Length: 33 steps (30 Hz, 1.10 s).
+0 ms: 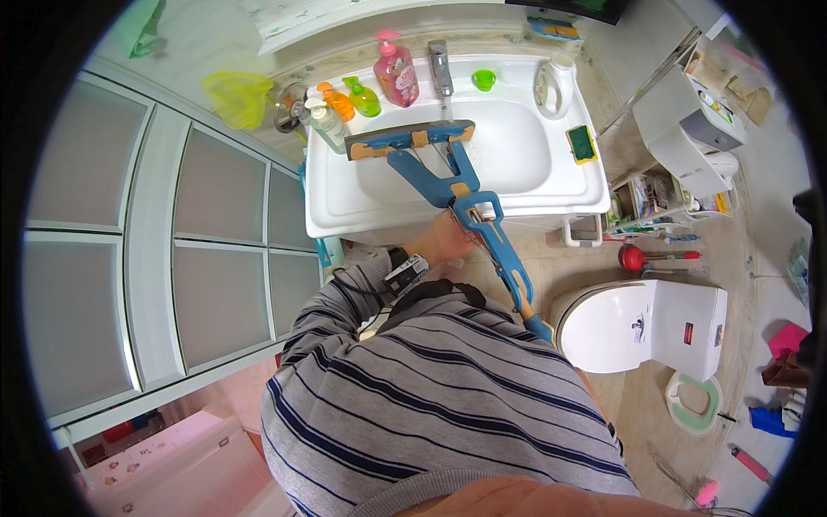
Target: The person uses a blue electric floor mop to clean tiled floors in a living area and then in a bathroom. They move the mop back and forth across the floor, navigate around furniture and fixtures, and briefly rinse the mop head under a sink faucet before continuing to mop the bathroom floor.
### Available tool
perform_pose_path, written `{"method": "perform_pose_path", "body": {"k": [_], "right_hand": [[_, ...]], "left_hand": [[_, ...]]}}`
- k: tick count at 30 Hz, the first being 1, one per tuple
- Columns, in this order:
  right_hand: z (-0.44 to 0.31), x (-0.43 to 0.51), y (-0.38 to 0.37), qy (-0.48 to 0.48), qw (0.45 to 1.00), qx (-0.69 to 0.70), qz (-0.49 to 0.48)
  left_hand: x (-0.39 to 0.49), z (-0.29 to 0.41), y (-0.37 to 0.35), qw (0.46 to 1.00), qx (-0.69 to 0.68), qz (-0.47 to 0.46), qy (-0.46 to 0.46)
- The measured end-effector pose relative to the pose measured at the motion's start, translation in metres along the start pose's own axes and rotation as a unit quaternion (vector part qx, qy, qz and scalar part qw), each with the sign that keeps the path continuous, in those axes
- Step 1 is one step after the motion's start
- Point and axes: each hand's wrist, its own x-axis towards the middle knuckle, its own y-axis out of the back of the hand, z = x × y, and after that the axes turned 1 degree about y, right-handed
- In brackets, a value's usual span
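Observation:
A blue and tan sponge mop [495, 240] lies diagonally across my front, its head end over the sink. My left hand [449, 238] is wrapped around the shaft, just below the blue Y-shaped frame. The wide mop head [413, 139], with a dark strip along its outer edge, is tilted over the white washbasin [517, 139]. Water runs from the chrome faucet [440, 68] by the head. Farther back, the handle passes along the right side of my striped sweater. My right hand is out of view.
Several pump bottles [397, 74] line the basin's back left, with a white jug [554, 87], a green cup [484, 80] and a sponge [582, 144] toward the right. A toilet [607, 326] and a red plunger [632, 257] are to my right. Framed sliding panels [223, 181] stand left.

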Motion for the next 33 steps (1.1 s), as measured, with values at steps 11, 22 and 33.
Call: {"method": "perform_pose_path", "body": {"k": [11, 22, 33], "right_hand": [[-0.044, 0.000, -0.006, -0.056, 0.975, -0.135, 0.169], [-0.084, -0.007, 0.006, -0.101, 0.946, -0.226, 0.208], [-0.085, 0.030, 0.030, -0.128, 0.927, -0.296, 0.192]], "left_hand": [[0.051, 0.055, -0.013, 0.845, 0.438, -0.127, -0.281], [0.036, 0.047, -0.110, 0.902, 0.060, -0.420, -0.078], [-0.028, -0.032, -0.204, 0.617, 0.459, -0.521, -0.370]]}}
